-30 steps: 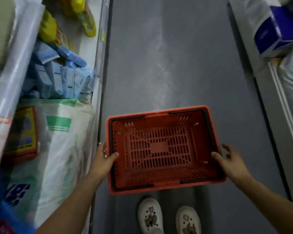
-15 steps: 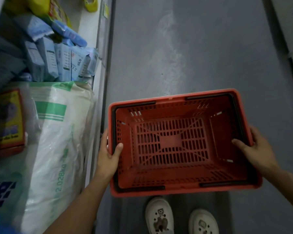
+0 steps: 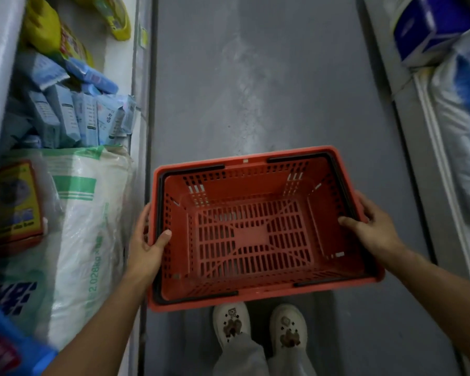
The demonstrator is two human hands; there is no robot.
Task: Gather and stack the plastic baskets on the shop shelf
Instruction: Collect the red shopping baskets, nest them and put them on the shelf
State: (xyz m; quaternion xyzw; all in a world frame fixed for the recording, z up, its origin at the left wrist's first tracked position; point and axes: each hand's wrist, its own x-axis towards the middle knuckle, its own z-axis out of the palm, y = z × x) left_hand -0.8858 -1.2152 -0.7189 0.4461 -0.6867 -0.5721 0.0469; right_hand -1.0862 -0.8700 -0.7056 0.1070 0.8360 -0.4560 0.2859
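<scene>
Though the basket shows whole from above, the fingers of both hands are hidden under its rim, and only the thumbs show inside. The words on the packs at the left are too blurry to read. The shelves on both sides are cut off by the picture's edges.

There is one basket. It is red, with slots in the bottom and holes in the walls. Two black handles lie flat along its rim. There are two hands and two white shoes. One big white sack with green stripes lies on the left shelf. Behind it stand many light blue packs, too many and too blurred to count. One yellow bag lies farther back. On the right shelf sits one blue and white box.

The basket is held up over the gray floor, above the shoes. The left hand is the grip on the left short side, clamped on the rim with its thumb hooked inside. The right hand clamps the right short side the same way. The basket sits between the two hands, just beside the left shelf's edge.
</scene>
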